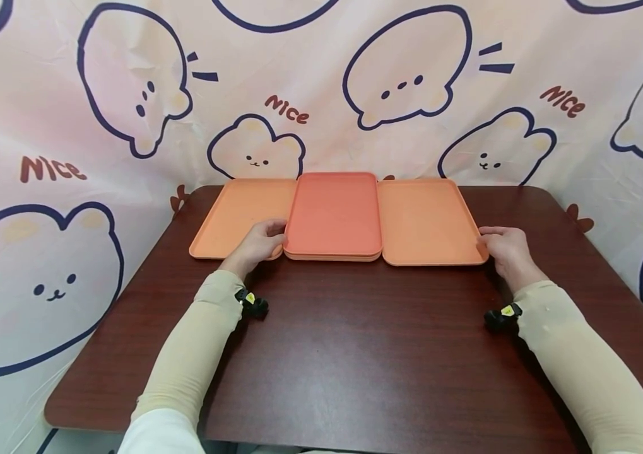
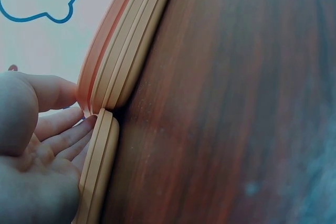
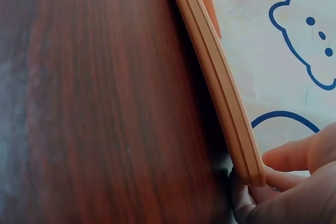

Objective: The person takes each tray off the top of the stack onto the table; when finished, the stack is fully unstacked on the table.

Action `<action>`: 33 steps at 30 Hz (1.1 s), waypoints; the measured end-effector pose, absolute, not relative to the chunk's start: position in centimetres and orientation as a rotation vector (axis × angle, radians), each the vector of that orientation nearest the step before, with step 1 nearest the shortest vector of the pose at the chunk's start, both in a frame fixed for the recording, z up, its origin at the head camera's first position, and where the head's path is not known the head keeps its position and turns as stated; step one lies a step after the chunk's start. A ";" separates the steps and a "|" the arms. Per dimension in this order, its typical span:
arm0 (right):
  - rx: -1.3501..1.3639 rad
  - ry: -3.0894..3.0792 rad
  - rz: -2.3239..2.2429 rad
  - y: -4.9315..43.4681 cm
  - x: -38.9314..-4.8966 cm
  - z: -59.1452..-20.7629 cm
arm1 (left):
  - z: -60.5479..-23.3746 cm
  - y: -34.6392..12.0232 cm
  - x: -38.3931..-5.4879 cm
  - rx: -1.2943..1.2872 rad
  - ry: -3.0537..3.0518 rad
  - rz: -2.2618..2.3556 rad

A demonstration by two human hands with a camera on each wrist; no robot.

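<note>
Three trays lie side by side on the table. The middle one is a red tray (image 1: 334, 214), stacked on paler orange tray rims (image 2: 127, 45). A left orange tray (image 1: 244, 211) and a right orange tray (image 1: 426, 221) flank it. My left hand (image 1: 255, 244) reaches over the left orange tray and pinches the red tray's left edge near its front corner, thumb and fingertips on the rim. My right hand (image 1: 510, 250) pinches the right orange tray's front right corner, thumb above and a finger underneath in the right wrist view.
The dark brown wooden table (image 1: 355, 353) has rounded corners and extends in front of the trays. A cloth backdrop (image 1: 321, 75) with cartoon bears stands directly behind and beside it. A small black wrist device (image 1: 253, 306) sits on each sleeve.
</note>
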State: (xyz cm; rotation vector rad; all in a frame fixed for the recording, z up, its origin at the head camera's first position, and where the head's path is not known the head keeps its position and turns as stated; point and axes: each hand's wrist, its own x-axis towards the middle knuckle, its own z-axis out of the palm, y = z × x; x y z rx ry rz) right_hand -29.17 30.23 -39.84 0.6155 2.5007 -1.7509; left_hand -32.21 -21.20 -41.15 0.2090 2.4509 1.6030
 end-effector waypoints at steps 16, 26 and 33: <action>0.594 2.565 -1.679 29.6 -29.9 -39.2 | -41.1 -21.3 -32.2 0.212 2.470 1.602; 0.467 2.743 -1.642 28.2 -29.1 -38.7 | -40.7 -21.0 -32.4 0.174 2.476 1.581; -0.061 2.696 -1.605 23.2 -29.5 -38.4 | -41.0 -21.1 -32.4 0.191 2.469 1.589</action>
